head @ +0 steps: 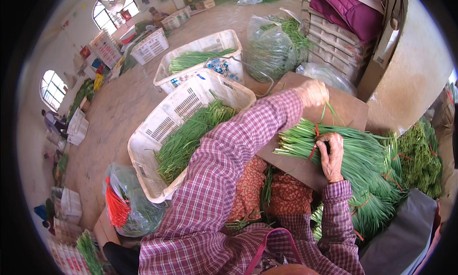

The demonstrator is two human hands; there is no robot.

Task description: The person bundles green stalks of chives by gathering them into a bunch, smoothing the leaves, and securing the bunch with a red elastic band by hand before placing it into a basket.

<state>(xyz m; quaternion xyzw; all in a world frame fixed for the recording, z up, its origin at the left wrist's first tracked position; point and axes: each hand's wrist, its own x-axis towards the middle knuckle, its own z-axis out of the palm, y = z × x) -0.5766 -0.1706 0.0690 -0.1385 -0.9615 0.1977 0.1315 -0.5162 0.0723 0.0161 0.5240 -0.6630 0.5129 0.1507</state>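
A bundle of garlic chives (pixel 298 139), bound with a red tie (pixel 316 130), lies across a brown board (pixel 349 108). Its pale cut ends point left and the green leaves fan out to the right. My right hand (pixel 330 157) grips the bundle from above, its fingers curled at the tie. Above the bundle, over the board's far part, my left hand (pixel 313 92) is closed and blurred by motion. A few loose green blades (pixel 331 110) hang from it, and its fingertips are hidden.
Left of the board stands a white plastic crate (pixel 193 106) of loose chives, with another crate (pixel 200 65) behind. More tied bundles (pixel 375 189) lie at right. A clear bag of greens (pixel 273 47) stands beyond the board. Red ties (pixel 116 207) hang on a bag at lower left.
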